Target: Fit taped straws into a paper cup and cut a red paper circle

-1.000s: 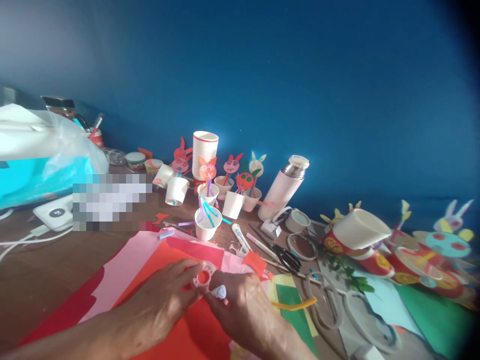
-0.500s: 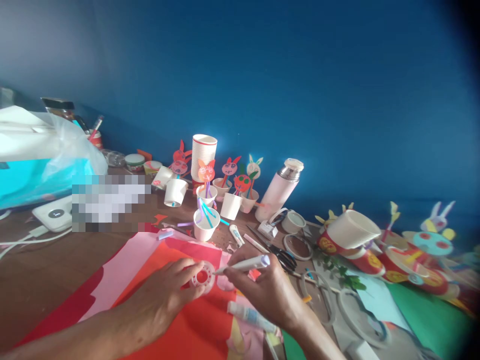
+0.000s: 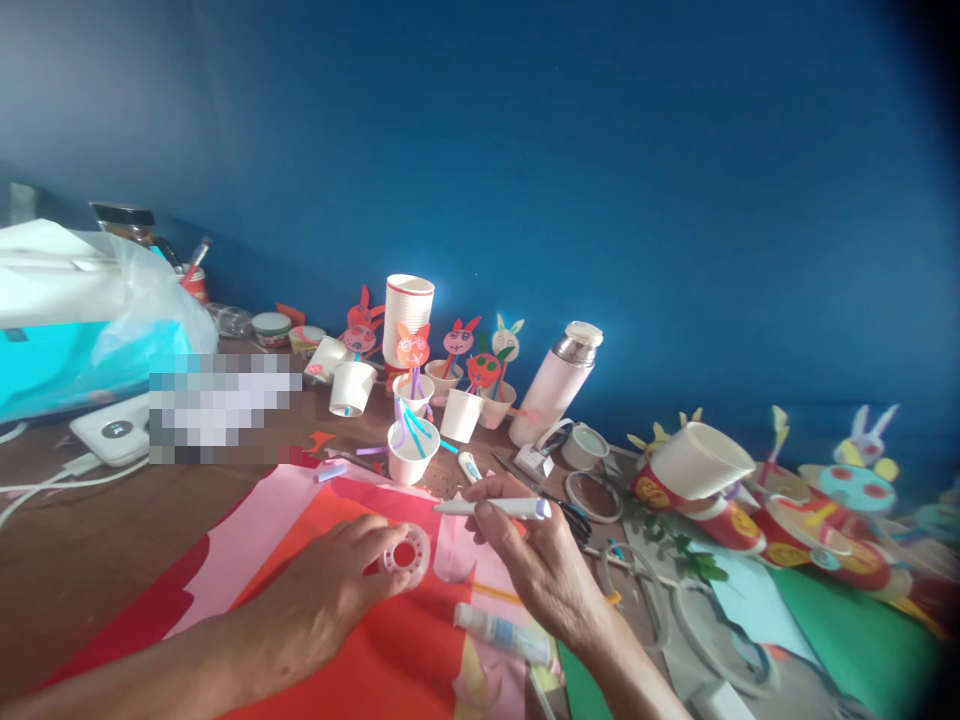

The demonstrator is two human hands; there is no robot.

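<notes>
The left hand lies flat on smooth orange paper, its fingertips pressing a small white plastic tape ring with a round red hub, near the surface's front edge; the right hand has its grip clamped on a slim white marker, held level above the pink paper, tip toward the ring but apart from it; a glue tube lies just beside that wrist; white paper cups with straws stand farther back, beside a pale steel-capped flask; no writing is readable.
</notes>
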